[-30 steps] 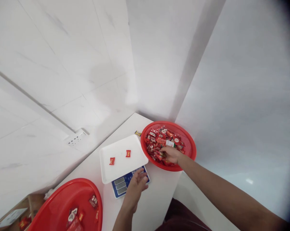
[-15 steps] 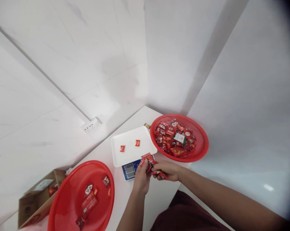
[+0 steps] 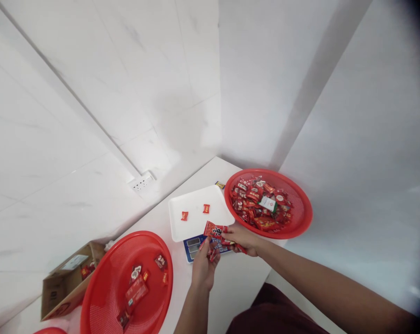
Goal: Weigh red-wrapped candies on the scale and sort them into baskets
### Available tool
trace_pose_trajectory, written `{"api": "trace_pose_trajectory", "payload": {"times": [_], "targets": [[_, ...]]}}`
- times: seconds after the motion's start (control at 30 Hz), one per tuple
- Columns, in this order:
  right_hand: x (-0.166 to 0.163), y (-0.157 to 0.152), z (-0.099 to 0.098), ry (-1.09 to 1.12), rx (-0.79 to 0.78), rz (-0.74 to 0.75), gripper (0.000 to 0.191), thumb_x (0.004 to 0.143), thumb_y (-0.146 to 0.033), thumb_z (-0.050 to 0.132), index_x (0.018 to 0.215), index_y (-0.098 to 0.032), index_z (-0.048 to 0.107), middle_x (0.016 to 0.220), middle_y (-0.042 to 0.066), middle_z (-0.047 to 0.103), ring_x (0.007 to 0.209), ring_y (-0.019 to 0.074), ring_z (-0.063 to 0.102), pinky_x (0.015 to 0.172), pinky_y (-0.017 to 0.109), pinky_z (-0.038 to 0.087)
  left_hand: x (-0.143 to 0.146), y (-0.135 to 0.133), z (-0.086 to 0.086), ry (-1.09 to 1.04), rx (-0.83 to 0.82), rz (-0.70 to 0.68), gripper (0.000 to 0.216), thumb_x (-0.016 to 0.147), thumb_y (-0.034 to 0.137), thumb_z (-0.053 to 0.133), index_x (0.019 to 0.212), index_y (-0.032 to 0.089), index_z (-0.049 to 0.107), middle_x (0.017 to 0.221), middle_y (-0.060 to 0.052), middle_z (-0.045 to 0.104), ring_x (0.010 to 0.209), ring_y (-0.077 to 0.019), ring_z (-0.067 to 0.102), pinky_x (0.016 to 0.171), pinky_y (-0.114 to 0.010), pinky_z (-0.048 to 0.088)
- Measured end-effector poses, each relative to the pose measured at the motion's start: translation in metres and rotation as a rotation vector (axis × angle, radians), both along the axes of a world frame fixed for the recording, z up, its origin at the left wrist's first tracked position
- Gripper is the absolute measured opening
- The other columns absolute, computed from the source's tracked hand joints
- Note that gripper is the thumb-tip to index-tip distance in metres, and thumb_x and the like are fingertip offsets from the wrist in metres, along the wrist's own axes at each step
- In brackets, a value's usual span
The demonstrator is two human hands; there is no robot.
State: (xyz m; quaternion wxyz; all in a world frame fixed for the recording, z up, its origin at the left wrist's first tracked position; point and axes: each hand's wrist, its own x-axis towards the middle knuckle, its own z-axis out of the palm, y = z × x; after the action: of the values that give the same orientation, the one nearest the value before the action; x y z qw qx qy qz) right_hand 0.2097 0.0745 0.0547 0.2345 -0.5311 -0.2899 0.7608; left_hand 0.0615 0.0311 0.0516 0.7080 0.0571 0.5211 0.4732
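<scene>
My right hand (image 3: 242,240) is closed on a bunch of red candy packets (image 3: 215,230), held just in front of the scale. My left hand (image 3: 203,269) meets it from below, fingers pinched on some of the same packets. Behind them the white scale tray (image 3: 196,227) carries two small red candies (image 3: 184,215). The blue scale panel (image 3: 193,244) peeks out under the tray. To the right stands a red basket (image 3: 302,204) heaped with red packets. At lower left a second red basket (image 3: 101,283) holds a few packets.
A cardboard box (image 3: 61,287) sits at the far left beside the second basket. A wall socket (image 3: 142,181) is set in the white wall behind. The white counter (image 3: 230,287) ends at a corner near my body. A small yellow wrapper (image 3: 220,185) lies behind the tray.
My right hand left the full basket with a bunch of packets and came to the front of the scale. My left hand rose from the scale panel to meet it.
</scene>
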Motion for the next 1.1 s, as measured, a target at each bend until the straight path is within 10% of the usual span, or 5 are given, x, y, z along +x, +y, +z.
{"api": "trace_pose_trajectory", "payload": {"times": [0.27,0.47,0.67,0.93,1.1], "targets": [[-0.027,0.037,-0.004,-0.037,0.034,-0.012,0.033,0.08,-0.027,0.057,0.11,-0.02,0.048,0.058,-0.004,0.055,0.038,0.0034,0.041,0.035,0.012,0.028,-0.011,-0.013,-0.01,0.037,-0.091,0.096,0.013,0.079,0.019,0.059,0.09,0.013,0.057,0.069,-0.005,0.065,0.055,-0.0094,0.06,0.054,-0.02,0.048],[-0.026,-0.003,-0.017,-0.166,0.167,0.038,0.026,0.083,-0.028,0.047,0.105,-0.017,0.055,0.063,-0.002,0.057,0.043,0.0057,0.045,0.041,0.017,0.036,-0.008,-0.024,-0.013,-0.037,-0.058,-0.053,0.02,0.073,0.027,0.067,0.084,0.016,0.055,0.067,-0.001,0.063,0.063,-0.0115,0.061,0.058,-0.022,0.049],[-0.019,-0.045,-0.029,-0.398,0.582,0.073,0.032,0.08,-0.034,0.046,0.102,-0.02,0.064,0.093,0.004,0.064,0.088,0.0176,0.058,0.071,0.026,0.047,0.012,-0.034,-0.019,-0.1,-0.091,-0.045,0.023,0.067,0.029,0.072,0.077,0.014,0.057,0.063,0.0,0.06,0.057,-0.0076,0.057,0.055,-0.018,0.046],[-0.012,-0.078,-0.038,-0.338,0.487,0.12,0.045,0.078,-0.039,0.046,0.117,-0.019,0.052,0.085,0.002,0.063,0.053,0.0085,0.053,0.05,0.022,0.045,0.004,-0.052,-0.03,-0.086,-0.109,-0.069,0.027,0.059,0.027,0.077,0.074,0.013,0.06,0.061,0.001,0.06,0.055,-0.0062,0.055,0.056,-0.017,0.045],[-0.01,-0.087,-0.041,-0.312,0.417,0.143,0.024,0.073,-0.037,0.051,0.078,-0.015,0.058,0.066,0.001,0.062,0.05,0.0083,0.051,0.046,0.02,0.041,-0.003,-0.061,-0.03,-0.045,-0.085,-0.096,0.036,0.053,0.03,0.08,0.078,0.014,0.06,0.067,-0.001,0.063,0.059,-0.0074,0.057,0.057,-0.017,0.044]]}}
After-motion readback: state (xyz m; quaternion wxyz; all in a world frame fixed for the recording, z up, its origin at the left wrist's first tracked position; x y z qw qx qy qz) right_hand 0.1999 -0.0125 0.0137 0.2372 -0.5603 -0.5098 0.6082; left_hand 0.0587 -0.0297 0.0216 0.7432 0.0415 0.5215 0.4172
